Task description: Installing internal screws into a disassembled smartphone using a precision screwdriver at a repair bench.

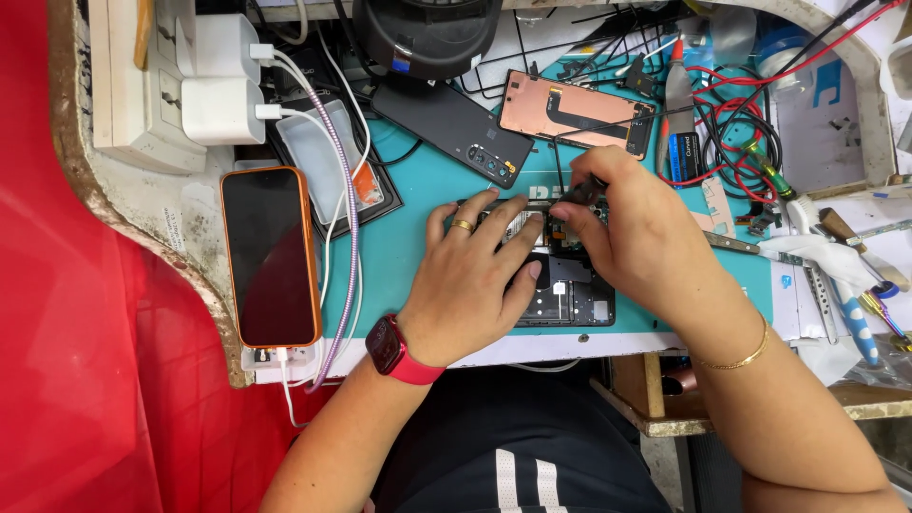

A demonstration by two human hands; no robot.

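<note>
Teal mat: I'm looking down at a teal work mat (418, 204) lying on the table (836, 142), and everything that matters is sitting on it.
Opened phone: an opened phone (570, 296) with its back off is lying in the middle of the mat, dark boards showing, partly hidden under both hands.
Left hand: the left hand (470, 285) is lying flat on the opened phone and pinning it down, fingers (489, 220) spread out wide, not gripping anything. Gold ring on one finger, red watch (394, 350) on the wrist.
Right hand: the right hand (632, 228) is sitting over the top end of the phone, fingers pinched narrow around a small dark tool (581, 193). I can't tell exactly what kind of tool it is, too much is covered. Thin gold bangle (741, 359) on that wrist.
Behind the hands: a black back cover (451, 131) with camera holes is lying at a tilt, and just beside it a copper-coloured phone panel (575, 112) with a flex strip across it.
Left side: an orange-cased phone (270, 256) is lying screen up off the mat, plugged into a braided cable (350, 218) that's running up to white chargers (220, 90) in a power strip.
Right side: red and black wires (736, 119) are piling up, plus tweezers (750, 249) and a few screwdrivers (879, 309) near the table edge.
</note>
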